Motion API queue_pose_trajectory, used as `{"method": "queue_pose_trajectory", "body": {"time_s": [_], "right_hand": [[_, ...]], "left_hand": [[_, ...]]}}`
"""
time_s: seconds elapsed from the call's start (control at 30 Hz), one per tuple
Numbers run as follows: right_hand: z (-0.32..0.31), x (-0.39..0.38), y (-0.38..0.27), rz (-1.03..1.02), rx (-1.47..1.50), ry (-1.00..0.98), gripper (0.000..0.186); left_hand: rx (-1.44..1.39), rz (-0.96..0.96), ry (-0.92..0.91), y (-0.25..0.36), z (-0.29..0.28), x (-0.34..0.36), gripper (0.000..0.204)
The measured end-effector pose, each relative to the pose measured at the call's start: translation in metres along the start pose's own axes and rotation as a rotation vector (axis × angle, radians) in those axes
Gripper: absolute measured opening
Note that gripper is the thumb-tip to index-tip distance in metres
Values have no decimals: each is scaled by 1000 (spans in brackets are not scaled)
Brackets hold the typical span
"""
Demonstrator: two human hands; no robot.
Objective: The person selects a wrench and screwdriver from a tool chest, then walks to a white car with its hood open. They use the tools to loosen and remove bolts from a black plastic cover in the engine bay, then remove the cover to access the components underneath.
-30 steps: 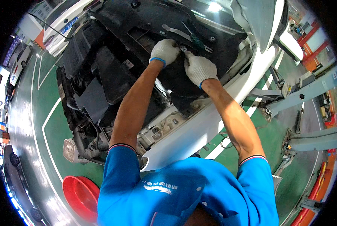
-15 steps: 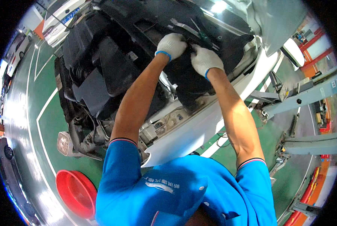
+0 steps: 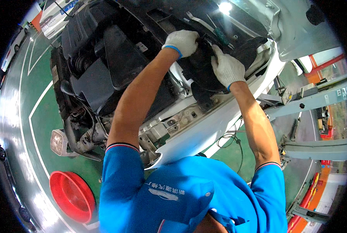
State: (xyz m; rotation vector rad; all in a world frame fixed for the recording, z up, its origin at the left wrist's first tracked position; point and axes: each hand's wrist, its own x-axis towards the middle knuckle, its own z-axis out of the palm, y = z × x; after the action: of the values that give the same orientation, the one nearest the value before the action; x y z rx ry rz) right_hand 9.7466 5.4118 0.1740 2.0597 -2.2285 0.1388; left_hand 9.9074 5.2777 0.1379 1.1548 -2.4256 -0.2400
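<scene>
Wearing a bright blue short-sleeved shirt (image 3: pixel 181 190), you stretch both bare forearms across a long white painted car fender (image 3: pixel 208 128). Beyond it lies a matt black, sheet-like panel (image 3: pixel 200 68), directly beneath and between your 2 hands, at the side of the engine bay. Your right hand (image 3: pixel 229 70), in a white knitted glove with a blue cuff, is over the panel's right part; its index finger points forward, slightly bent, with the thumb a little apart, and whether anything is pinched there you cannot tell. Your left hand (image 3: pixel 181 43), gloved alike, lies farther forward, with its fingers curled down and their tips turned toward the right hand; its grip is hidden. To the left, a broad black plastic engine cover (image 3: pixel 121 58) fills part of the bay. Past your right hand, 2 tools lie side by side on a dark surface: a screwdriver with a dark green handle (image 3: pixel 221 35) and a flat, silvery, fork-ended bar (image 3: pixel 200 24). On the green floor (image 3: pixel 41 97) at lower left sits a round red plastic basin (image 3: pixel 72 198). Farther off, a parked white car (image 3: pixel 55 23) appears at upper left.
</scene>
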Motion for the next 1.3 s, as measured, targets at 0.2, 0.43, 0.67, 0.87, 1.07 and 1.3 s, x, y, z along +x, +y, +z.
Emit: {"method": "queue_pose_trajectory", "body": {"time_s": [0.2,0.43,0.67,0.87,1.07,1.3], "right_hand": [[-1,24,-59,228,16,-92,42],[-11,27,-31,58,29,-129,47],[-6,32,-40,123,-56,-118,38],[0,36,-32,44,-55,-60,36],[0,30,-10,-207,-97,36,39],[2,27,3,-260,-29,116,28]], "left_hand": [[-40,-95,52,4,7,8,33],[-45,-130,28,2,5,5,34],[-7,-136,-20,11,5,11,36],[21,-147,-24,14,0,6,36],[-26,-137,4,12,2,0,33],[19,-133,19,8,11,5,37]]}}
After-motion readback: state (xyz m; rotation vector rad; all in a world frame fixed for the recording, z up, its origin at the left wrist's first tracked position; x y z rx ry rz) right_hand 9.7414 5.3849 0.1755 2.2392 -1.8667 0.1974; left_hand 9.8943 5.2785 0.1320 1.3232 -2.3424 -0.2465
